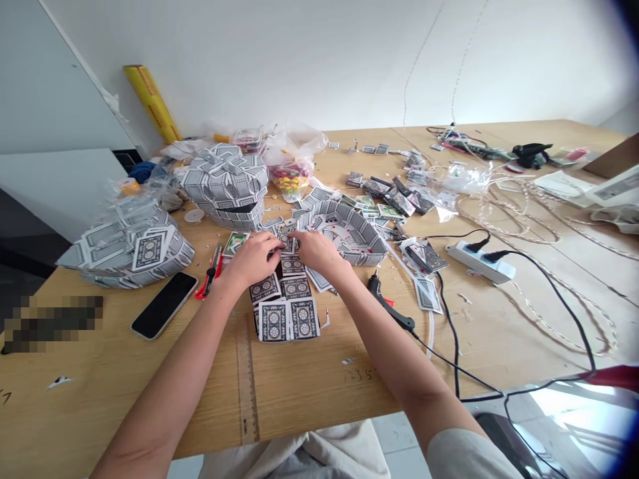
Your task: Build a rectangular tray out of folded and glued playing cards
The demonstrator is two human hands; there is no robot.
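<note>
A long piece made of overlapping dark-backed playing cards lies in front of me, its near end folded like a box. At its far end my left hand is closed on the left edge, fingers bent. My right hand grips the same end from the right, its index finger pressing on a card. The fingertips partly hide that end. Just behind my right hand stands an open-topped, card-walled tray with card faces inside. To the right lies a black glue gun, and left of my left hand a red-and-black cutter.
Two lidded card boxes, one rounded and one low, stand at the left. A phone and a ruler lie nearer. A power strip with cables, card packs and cord occupy the right.
</note>
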